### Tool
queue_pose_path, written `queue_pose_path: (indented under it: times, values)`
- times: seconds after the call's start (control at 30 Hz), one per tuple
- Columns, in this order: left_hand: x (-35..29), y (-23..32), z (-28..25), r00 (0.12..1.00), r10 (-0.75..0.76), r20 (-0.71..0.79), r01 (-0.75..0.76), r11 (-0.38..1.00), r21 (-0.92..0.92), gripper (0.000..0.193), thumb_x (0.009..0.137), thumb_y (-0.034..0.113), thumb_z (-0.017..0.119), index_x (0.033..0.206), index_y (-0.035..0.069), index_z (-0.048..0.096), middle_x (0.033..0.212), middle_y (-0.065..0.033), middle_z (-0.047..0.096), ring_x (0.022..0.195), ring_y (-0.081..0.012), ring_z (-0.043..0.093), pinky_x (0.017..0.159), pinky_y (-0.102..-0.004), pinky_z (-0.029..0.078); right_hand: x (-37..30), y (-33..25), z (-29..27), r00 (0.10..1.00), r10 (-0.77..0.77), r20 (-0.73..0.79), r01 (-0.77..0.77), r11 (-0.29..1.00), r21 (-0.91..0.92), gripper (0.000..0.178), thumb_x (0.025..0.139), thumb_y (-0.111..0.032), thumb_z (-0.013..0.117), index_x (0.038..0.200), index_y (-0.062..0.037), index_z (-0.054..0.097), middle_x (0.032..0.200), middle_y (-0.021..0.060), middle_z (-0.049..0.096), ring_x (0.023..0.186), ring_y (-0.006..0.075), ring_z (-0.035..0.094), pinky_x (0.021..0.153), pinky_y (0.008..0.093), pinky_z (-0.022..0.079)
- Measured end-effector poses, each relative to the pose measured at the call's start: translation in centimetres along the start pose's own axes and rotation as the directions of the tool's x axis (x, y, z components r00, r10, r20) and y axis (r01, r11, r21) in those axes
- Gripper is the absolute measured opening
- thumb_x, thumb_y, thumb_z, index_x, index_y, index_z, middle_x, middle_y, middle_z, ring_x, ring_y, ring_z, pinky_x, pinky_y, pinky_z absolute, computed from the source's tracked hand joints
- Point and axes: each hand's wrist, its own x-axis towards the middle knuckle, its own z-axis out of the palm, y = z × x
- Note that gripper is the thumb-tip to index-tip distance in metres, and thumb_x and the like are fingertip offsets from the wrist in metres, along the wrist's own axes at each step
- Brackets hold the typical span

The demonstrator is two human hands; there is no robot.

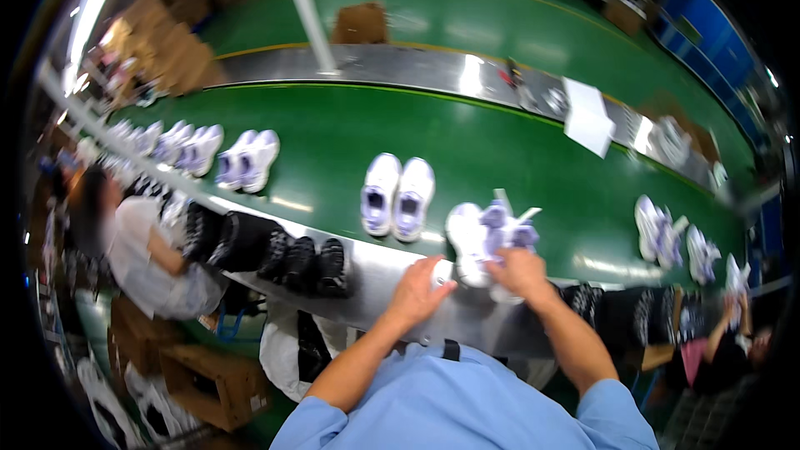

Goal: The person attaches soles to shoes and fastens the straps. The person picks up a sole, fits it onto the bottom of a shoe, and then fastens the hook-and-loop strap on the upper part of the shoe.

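A pair of white sneakers with lavender parts lies in front of me at the near edge of the green belt. My right hand (pixel 520 273) is closed on the right one (pixel 507 233), whose lavender upper is opened out with white strips sticking up; motion blurs it. The left sneaker (pixel 467 237) of the pair lies beside it, toes pointing away. My left hand (pixel 419 292) is just left of the pair, thumb and fingers round a small white piece (pixel 442 272) with a dark spot. A neat sneaker pair (pixel 397 197) sits farther left.
More sneaker pairs (pixel 247 160) line the green belt (pixel 317 142) to the left and right. Black shoes (pixel 312 267) crowd the metal ledge. Beyond are a white sheet (pixel 587 117) and a pole (pixel 307 12). Co-workers sit at left (pixel 150 242) and far right. Cardboard boxes (pixel 218 379) stand below left.
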Motion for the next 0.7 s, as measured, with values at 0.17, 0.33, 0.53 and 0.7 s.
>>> queue_pose_path:
  times: [0.17,0.33,0.53,0.7]
  values:
    - [0.9,-1.2,0.4,0.996,-0.044,0.072,0.044,0.999,0.002,0.080,0.085,0.035,0.083,0.147,-0.002,0.049,0.142,-0.0265,0.056,0.131,-0.0442,0.053,0.112,-0.0487,0.044,-8.1,-5.6,7.6,0.945,-0.181,-0.271,0.175,0.984,-0.047,0.028,0.084,-0.038,0.077,0.095,-0.0122,0.076,0.085,0.0151,0.066,0.082,0.0325,0.067,0.068,0.0459,0.055]
    - [0.4,-4.6,-1.7,0.923,-0.123,0.364,0.123,0.992,0.024,0.073,0.078,0.026,0.084,0.140,0.001,0.056,0.134,-0.0254,0.061,0.126,-0.0436,0.057,0.111,-0.0487,0.045,-11.3,-7.9,11.2,0.881,-0.315,-0.352,0.389,0.906,0.165,0.040,0.086,-0.031,0.078,0.119,-0.0087,0.071,0.100,0.0191,0.066,0.098,0.0384,0.063,0.088,0.0490,0.053]
    - [0.9,-4.7,-7.2,0.922,-0.142,0.361,0.161,0.987,-0.024,0.051,0.078,0.015,0.076,0.126,0.002,0.064,0.126,-0.0186,0.066,0.118,-0.0343,0.063,0.098,-0.0445,0.051,-19.3,-4.0,5.5,0.690,0.212,-0.692,-0.018,0.961,0.277,0.023,0.094,-0.014,0.072,0.114,-0.0027,0.070,0.090,0.0123,0.066,0.083,0.0303,0.066,0.073,0.0413,0.055]
    - [3.3,1.1,-7.0,0.952,0.236,0.193,-0.266,0.953,0.146,0.050,0.078,0.015,0.080,0.123,0.002,0.064,0.119,-0.0186,0.068,0.111,-0.0387,0.062,0.097,-0.0464,0.050,-24.0,7.2,3.7,0.337,0.702,-0.628,-0.540,0.690,0.482,0.044,0.101,-0.028,0.066,0.132,0.0027,0.059,0.101,0.0171,0.062,0.092,0.0365,0.062,0.081,0.0473,0.050]
